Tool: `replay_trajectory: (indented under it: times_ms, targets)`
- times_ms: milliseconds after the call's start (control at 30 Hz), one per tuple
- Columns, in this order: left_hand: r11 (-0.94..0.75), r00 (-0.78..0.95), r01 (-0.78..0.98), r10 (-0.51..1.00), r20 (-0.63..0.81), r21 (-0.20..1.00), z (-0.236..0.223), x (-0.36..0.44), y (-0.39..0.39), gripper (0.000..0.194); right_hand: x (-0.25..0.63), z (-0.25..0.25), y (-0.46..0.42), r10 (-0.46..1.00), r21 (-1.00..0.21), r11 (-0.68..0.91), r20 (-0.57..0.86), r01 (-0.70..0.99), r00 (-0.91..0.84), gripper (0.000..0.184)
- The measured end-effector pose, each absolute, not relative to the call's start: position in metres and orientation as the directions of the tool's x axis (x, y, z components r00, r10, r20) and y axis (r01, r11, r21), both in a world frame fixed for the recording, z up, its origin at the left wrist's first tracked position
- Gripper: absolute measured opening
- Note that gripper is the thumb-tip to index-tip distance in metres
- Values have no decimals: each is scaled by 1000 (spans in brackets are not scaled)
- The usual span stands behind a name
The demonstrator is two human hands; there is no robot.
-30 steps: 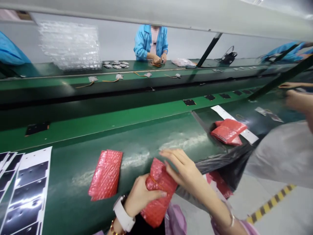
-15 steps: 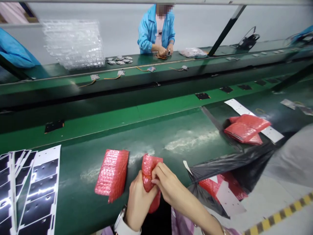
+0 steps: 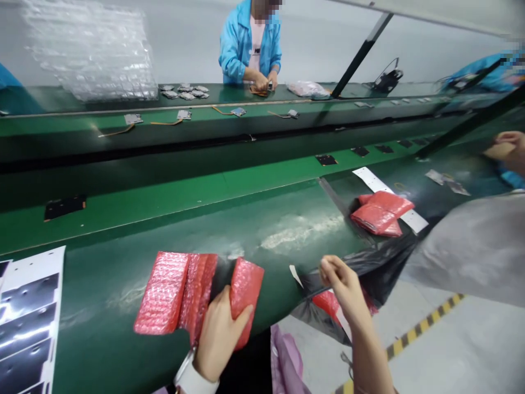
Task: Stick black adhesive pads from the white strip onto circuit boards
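Dark green, worn, glossy tabletop [image 3: 287, 205]; pale scuffs at centre. Flat red bubble-wrap piece [image 3: 162, 295] near front edge. Left: black-and-white panelled sheets [image 3: 28, 317]. Right: stacked red plastic-wrapped packets [image 3: 381, 210] overlapping white perforated strip [image 3: 415, 220]. Beyond: bright green band [image 3: 213, 189] carrying spaced thin black squares [image 3: 64, 208].

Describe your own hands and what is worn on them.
The left hand and right hand wear no gloves. The left wrist has a wide white band with a silvery edge, probably a watch. Lilac clothing shows below.
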State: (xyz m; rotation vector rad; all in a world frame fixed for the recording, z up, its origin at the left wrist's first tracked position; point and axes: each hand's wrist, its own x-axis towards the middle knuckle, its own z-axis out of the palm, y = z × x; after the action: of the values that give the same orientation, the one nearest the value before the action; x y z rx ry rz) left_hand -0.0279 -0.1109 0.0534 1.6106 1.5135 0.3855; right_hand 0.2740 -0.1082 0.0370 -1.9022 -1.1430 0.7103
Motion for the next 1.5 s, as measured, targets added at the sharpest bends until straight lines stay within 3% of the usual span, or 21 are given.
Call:
replay_trajectory:
  times_ms: [133,267,367,433,533,600,700,767,867,967,1067,1167,1267,1367,1500]
  targets:
    - [177,191,643,905,-380,745,46,-31,-106,31,341,-2,-160,632,-696,-547,21,465,775,50]
    - [218,136,639,912,-387,738,41,-28,-111,38,353,-12,-180,692,-579,-567,53,586,720,33]
    - [260,63,626,923,-380,735,34,-32,-114,49,313,6,-178,707,-512,-555,126,656,696,31]
    - [268,33,543,940,-339,796,30,-38,-115,52,265,17,-172,750,-623,-489,58,611,659,36]
    - [272,88,244,950,-301,931,30,-45,-114,52,182,19,-154,962,-906,-230,-156,356,222,44]
    - [324,173,35,930,-325,945,34,-48,-113,55,136,11,-139,992,-983,-121,-123,141,-7,43]
    - [414,220,-128,898,-381,901,38,-51,-113,65,98,0,-117,995,-996,-92,-91,-7,-50,35]
    - [431,106,-159,902,-418,888,39,-52,-114,74,89,-1,-107,996,-996,-88,-88,30,4,38]
    - [351,-142,-66,923,-357,934,39,-48,-117,65,87,3,-104,987,-985,-84,-61,149,152,55]
    - [167,-184,186,974,-133,968,43,-32,-123,38,91,10,-116,981,-992,-116,-107,47,161,62]
    - [-167,97,423,986,139,891,45,-6,-131,42,102,15,-127,945,-935,-272,-304,-227,120,61]
    - [-387,406,531,897,175,754,43,11,-139,62,117,16,-121,830,-808,-407,-522,-426,196,56]
    - [-425,434,601,885,171,677,41,-1,-147,67,125,15,-106,747,-754,-421,-604,-504,280,48]
    - [-464,412,689,883,226,557,37,-36,-155,68,125,11,-97,729,-774,-379,-588,-508,352,45]
    - [-273,247,839,962,117,470,11,-80,-156,96,117,6,-97,700,-793,-332,-570,-511,429,44]
